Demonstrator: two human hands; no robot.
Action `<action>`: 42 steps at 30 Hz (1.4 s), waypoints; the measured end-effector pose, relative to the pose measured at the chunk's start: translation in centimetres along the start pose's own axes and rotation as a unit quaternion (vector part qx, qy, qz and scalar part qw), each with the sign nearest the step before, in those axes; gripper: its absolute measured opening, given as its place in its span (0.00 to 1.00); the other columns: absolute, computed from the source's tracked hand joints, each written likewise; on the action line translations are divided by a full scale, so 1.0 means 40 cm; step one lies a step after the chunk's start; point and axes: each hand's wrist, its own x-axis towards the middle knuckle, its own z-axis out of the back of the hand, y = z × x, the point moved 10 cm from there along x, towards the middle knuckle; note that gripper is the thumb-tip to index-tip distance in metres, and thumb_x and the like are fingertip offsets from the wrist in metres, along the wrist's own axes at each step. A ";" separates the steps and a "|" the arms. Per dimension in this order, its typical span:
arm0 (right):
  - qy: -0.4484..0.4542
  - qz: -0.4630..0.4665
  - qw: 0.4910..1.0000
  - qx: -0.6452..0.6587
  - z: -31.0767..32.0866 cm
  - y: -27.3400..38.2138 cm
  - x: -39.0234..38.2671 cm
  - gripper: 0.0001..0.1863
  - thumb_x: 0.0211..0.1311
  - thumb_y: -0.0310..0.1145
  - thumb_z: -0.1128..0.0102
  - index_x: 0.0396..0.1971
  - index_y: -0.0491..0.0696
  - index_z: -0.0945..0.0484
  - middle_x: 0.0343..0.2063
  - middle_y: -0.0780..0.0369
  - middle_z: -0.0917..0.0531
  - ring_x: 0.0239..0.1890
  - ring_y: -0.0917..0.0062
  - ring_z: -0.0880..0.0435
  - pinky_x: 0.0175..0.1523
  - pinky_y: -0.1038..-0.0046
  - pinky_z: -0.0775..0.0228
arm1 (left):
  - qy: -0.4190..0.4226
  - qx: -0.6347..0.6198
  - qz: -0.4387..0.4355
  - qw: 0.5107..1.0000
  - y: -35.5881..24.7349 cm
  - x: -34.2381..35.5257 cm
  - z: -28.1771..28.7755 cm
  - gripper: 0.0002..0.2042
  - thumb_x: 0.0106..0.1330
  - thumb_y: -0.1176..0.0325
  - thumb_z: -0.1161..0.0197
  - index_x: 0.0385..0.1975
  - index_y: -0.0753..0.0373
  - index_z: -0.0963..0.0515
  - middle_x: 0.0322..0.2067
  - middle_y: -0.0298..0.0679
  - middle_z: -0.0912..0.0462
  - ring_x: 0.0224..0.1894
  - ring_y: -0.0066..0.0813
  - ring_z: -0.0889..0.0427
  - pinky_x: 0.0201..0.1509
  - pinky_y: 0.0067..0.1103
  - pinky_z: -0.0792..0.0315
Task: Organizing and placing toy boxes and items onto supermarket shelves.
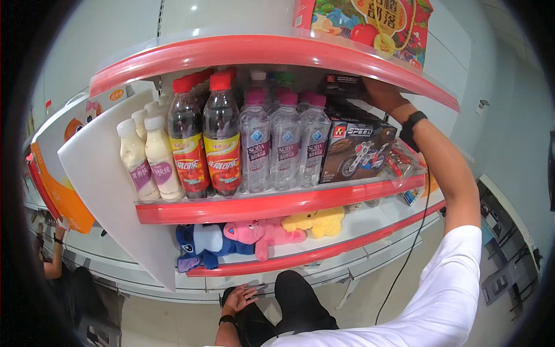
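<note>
The right hand [384, 95] reaches in above the middle shelf [277, 203] to the upper box [340, 87], over the motorbike box [359, 151]; its fingers are mostly hidden, so I cannot tell whether they grip. Handling of the upper box looks unfinished; the motorbike box and bottles [222, 139] already stand in place. The left hand [239, 299] is low, fingers spread, empty.

From here I see milk bottles [165, 156], cola bottles [222, 153], water bottles [285, 144] and a toy box [361, 151] left to right on one shelf [289, 202], above plush toys [265, 232].
</note>
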 end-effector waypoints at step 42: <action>0.198 -0.292 0.875 0.333 -0.079 -0.285 -0.457 0.25 0.58 0.46 0.40 0.46 0.40 0.27 0.42 0.55 0.20 0.45 0.70 0.22 0.49 0.72 0.30 | -0.030 0.052 -0.020 0.998 0.002 0.017 0.024 0.15 0.66 0.64 0.46 0.50 0.61 0.33 0.47 0.47 0.25 0.53 0.44 0.27 0.54 0.46 0.31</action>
